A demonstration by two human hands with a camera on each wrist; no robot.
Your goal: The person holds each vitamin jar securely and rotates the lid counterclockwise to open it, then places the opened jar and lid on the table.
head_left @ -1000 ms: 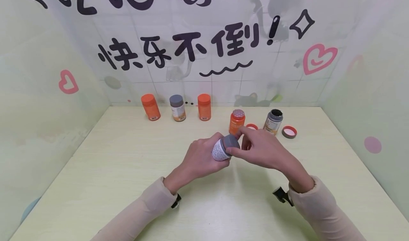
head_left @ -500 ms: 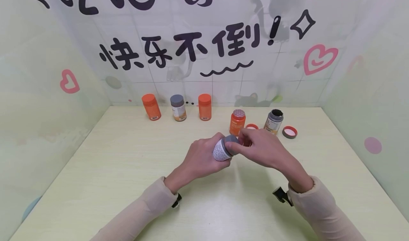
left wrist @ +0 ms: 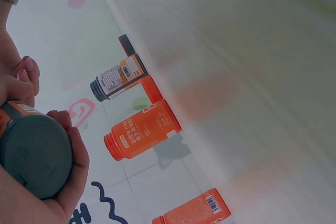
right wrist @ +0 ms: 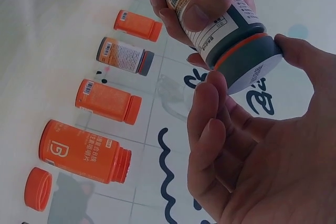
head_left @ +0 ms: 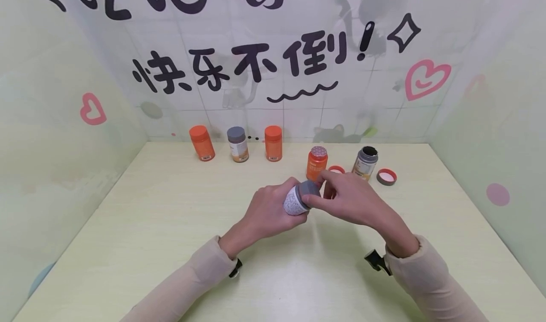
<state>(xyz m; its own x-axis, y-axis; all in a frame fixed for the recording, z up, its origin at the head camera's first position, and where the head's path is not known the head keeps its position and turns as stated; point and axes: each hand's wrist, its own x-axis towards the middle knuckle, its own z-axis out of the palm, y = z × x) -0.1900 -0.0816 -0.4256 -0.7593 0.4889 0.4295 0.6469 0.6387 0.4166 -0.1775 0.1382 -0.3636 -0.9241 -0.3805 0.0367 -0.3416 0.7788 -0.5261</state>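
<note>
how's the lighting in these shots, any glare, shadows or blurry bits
Head view: bright, with pale glare on the table and soft shadows below the left hand and right hand; left wrist view: dimmer, a smeared reflection beside the uncapped orange bottle; right wrist view: also dimmer, but the held bottle looks fairly crisp.

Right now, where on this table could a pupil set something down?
Bare table lies left of the left hand, in front of the row of capped bottles, and right of the right sleeve. Crowded: back right, two uncapped bottles and two lids.
</note>
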